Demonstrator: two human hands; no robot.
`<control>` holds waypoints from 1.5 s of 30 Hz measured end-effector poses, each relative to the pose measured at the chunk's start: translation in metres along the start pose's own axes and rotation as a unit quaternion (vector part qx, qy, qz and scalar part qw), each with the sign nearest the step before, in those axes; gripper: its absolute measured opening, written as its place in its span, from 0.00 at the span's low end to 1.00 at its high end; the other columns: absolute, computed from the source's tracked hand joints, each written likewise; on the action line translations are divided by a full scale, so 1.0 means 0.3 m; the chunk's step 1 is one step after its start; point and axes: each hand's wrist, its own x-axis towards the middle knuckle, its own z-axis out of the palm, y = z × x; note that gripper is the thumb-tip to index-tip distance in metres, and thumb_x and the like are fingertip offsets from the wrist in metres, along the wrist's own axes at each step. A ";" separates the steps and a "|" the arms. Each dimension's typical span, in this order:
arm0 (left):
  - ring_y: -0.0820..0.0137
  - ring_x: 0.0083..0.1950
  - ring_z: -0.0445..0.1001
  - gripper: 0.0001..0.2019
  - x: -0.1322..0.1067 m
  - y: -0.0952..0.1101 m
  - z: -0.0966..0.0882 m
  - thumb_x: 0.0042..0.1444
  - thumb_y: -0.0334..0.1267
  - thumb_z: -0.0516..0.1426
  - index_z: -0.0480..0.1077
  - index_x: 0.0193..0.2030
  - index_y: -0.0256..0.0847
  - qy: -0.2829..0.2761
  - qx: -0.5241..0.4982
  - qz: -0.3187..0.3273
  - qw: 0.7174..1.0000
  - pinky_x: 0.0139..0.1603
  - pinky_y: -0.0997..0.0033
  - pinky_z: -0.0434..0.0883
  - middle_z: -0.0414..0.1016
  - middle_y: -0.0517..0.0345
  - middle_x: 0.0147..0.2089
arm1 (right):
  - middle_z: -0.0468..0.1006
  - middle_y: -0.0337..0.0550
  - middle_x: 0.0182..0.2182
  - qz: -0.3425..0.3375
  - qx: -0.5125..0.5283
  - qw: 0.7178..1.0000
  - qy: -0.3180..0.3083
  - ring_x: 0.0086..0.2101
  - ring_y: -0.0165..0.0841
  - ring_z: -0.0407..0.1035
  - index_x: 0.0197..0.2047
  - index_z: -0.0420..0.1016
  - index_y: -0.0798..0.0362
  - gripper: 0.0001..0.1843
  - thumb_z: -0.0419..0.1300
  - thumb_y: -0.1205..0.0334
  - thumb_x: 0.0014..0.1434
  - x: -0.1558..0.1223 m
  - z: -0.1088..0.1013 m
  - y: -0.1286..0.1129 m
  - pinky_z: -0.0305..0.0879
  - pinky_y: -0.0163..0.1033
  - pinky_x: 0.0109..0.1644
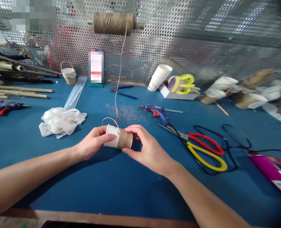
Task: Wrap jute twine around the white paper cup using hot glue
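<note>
A white paper cup lies tilted on its side between my hands, with brown twine wound round its right half. My left hand is closed on the cup's white end, thumb across its near side. With thumb and fingers, my right hand holds the twine-wrapped end; part of that end is hidden. A strand of twine runs from the cup up to a large twine spool, which sits on a rod at the mesh wall.
A blue glue gun and large scissors lie right of my hands. White crumpled strips are at left, near a small twine-handled basket. Stacked paper cups stand behind. A magenta device is at far right.
</note>
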 end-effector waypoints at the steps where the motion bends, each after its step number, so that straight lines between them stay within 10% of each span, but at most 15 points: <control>1: 0.71 0.32 0.68 0.12 -0.001 -0.001 0.000 0.43 0.37 0.60 0.70 0.35 0.31 -0.001 0.009 0.003 1.000 0.36 0.71 0.62 0.73 0.55 0.31 | 0.67 0.46 0.45 0.001 0.002 1.000 0.002 0.45 0.38 0.66 0.47 0.61 0.48 0.22 0.64 0.63 0.49 0.002 -0.004 -0.003 0.67 0.49 0.49; 17: 0.74 0.29 0.59 0.08 -0.046 0.012 0.038 0.49 0.38 0.53 0.65 0.31 0.34 -0.143 0.192 0.029 0.971 0.31 0.74 0.58 0.62 0.61 0.28 | 0.72 0.44 0.44 0.213 0.402 0.890 -0.021 0.43 0.32 0.67 0.26 0.70 0.54 0.08 0.62 0.59 0.51 0.019 0.010 -0.034 0.63 0.40 0.47; 45: 0.74 0.30 0.59 0.10 -0.050 -0.014 0.033 0.48 0.38 0.55 0.66 0.34 0.33 -0.104 0.185 0.066 0.975 0.32 0.74 0.59 0.63 0.61 0.29 | 0.71 0.45 0.39 0.132 0.170 0.975 0.050 0.36 0.31 0.67 0.30 0.58 0.51 0.09 0.54 0.58 0.57 0.009 0.039 -0.051 0.65 0.39 0.42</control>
